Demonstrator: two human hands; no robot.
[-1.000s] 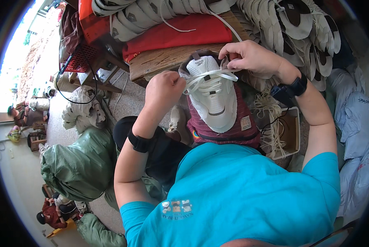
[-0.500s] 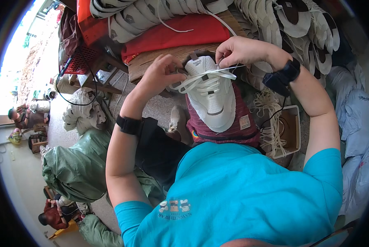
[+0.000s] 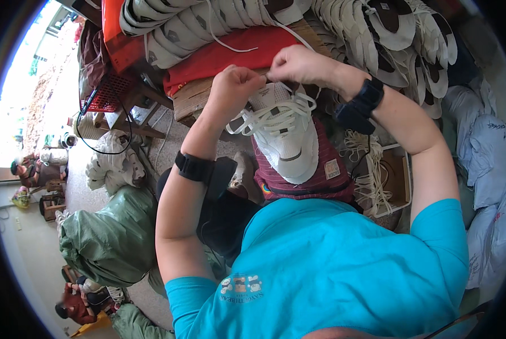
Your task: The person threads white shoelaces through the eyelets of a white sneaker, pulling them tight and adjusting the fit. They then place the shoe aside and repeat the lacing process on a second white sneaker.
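Two bare hands meet over one white mesh sneaker upper with loose white laces, which lies at the centre of the view, toe end toward six o'clock, on a maroon striped cloth pad resting on the person's lap. Left hand: curled into a near fist at the eleven o'clock side of the upper's collar, fingers drawn together and pinched on the lace end. Right hand: at the twelve o'clock edge of the collar, just beside the left, fingers closed together on the lace there; the exact pinch point is hidden by the knuckles. Each wrist carries a black band, left and right. Toward twelve o'clock: a red fabric bundle on a brown cardboard box, with rows of stacked white shoe uppers above it and more toward one o'clock. At three o'clock: a shallow box of loose white laces. At eight o'clock, on the floor: a green sack. At four o'clock: pale blue bags.
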